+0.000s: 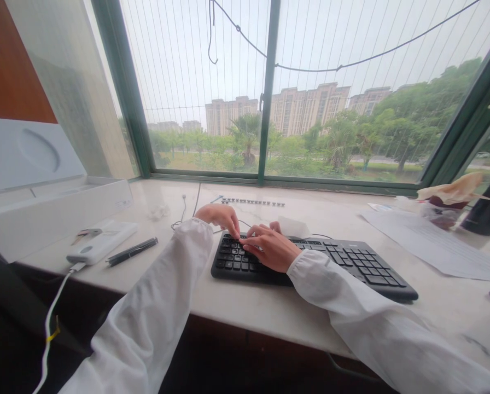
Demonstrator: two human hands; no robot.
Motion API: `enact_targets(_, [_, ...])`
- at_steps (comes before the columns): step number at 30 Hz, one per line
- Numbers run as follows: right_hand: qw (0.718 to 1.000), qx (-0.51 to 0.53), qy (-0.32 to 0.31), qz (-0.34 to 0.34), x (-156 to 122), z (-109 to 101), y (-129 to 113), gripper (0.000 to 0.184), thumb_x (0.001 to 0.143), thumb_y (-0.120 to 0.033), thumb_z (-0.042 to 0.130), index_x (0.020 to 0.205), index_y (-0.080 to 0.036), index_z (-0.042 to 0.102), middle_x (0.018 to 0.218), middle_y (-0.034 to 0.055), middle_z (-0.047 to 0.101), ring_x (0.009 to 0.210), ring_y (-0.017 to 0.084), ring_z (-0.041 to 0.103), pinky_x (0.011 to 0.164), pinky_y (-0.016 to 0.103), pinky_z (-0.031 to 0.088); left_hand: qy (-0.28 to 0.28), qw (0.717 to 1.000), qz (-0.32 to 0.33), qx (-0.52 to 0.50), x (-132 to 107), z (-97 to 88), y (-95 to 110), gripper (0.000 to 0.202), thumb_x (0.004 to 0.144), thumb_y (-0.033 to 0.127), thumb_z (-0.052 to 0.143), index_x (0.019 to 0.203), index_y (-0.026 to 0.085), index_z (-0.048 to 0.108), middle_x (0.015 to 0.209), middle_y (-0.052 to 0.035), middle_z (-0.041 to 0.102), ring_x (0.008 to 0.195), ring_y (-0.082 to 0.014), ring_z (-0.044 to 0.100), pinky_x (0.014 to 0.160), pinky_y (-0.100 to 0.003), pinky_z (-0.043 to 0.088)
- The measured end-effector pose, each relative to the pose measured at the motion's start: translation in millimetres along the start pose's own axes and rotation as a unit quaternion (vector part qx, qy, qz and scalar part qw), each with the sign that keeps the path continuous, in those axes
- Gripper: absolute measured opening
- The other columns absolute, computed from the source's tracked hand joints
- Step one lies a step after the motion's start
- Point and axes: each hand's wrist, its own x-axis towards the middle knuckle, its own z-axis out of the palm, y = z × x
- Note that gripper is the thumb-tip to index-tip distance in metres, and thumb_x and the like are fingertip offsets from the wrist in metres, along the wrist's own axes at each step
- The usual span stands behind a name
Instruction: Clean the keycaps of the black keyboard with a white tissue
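Observation:
A black keyboard (351, 261) lies slightly slanted on the pale desk. Over its upper left keys, my left hand (219, 218) bends downward with its fingertips pinched together against the keys. Whatever sits between those fingertips is too small to make out. My right hand (273, 246) reaches in from the right across the left half of the keyboard, its fingers stretched out and touching near the left fingertips. Beneath it several keys are hidden. Behind the keyboard, small dark keycaps (253, 202) stand in a row.
To the left are a white power bank (91, 251) with a cable, keys (87, 234), a black pen (132, 251) and an open white box (56, 210). White paper (294, 226) lies behind the keyboard. On the right are paper sheets (433, 246) and a dark bottle (486, 208).

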Motion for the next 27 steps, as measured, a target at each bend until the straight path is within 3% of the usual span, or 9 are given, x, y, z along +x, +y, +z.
enact_targets(11, [1.000,0.016,0.003,0.009,2.2,4.4,1.9,0.028,0.097,-0.031,0.047,0.090,-0.026,0.074,0.105,0.0046,0.067,0.091,0.017,0.056,0.082,0.038,0.025,-0.059,0.997,-0.023,-0.037,19.7,5.4,-12.5,0.051,0.054,0.049,0.080,0.095,0.020,0.070,0.073,-0.0002,0.057,0.062,-0.0116,0.045,0.048,-0.021,0.030])
enact_targets(21, [0.998,0.036,0.027,0.045,7.7,9.3,-4.7,0.032,0.098,-0.031,0.047,0.082,-0.021,0.073,0.098,0.0054,0.069,0.089,0.017,0.059,0.084,0.039,0.026,-0.097,0.995,0.006,-0.038,26.0,8.7,-15.9,0.047,0.053,0.055,0.079,0.069,0.019,0.052,0.059,0.0023,0.045,0.052,-0.0100,0.038,0.046,-0.023,0.025])
enact_targets(27, [0.999,0.021,0.027,0.034,7.8,7.6,-4.3,0.031,0.097,-0.030,0.047,0.082,-0.021,0.072,0.099,0.0055,0.069,0.088,0.016,0.058,0.084,0.037,0.026,-0.076,0.997,0.009,-0.025,29.0,10.3,-17.8,0.052,0.053,0.057,0.080,0.062,0.017,0.049,0.058,-0.0002,0.047,0.050,-0.0099,0.039,0.046,-0.023,0.027])
